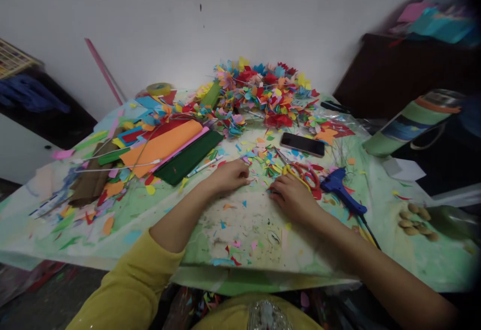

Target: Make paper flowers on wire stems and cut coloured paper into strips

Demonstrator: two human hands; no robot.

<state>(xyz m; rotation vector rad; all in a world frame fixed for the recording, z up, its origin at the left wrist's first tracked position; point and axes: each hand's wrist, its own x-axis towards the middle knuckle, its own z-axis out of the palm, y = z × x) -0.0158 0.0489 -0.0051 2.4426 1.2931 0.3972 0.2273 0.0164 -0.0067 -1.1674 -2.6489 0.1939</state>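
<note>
My left hand (229,175) rests on the green table cover (263,229), fingers curled together among small coloured paper scraps (263,162). My right hand (292,195) lies palm down just right of it, fingers bent at the edge of the scraps; what they pinch, if anything, is hidden. Red-and-yellow scissors (300,169) lie just beyond my right hand. A blue glue gun (343,192) lies to its right. A dark phone (302,144) lies flat further back.
A heap of bright paper flowers (263,92) fills the back of the table. Orange, green and brown felt sheets (165,147) lie at left, a tape roll (159,89) behind them. A rolled green mat (409,119) and several nuts (415,219) are at right.
</note>
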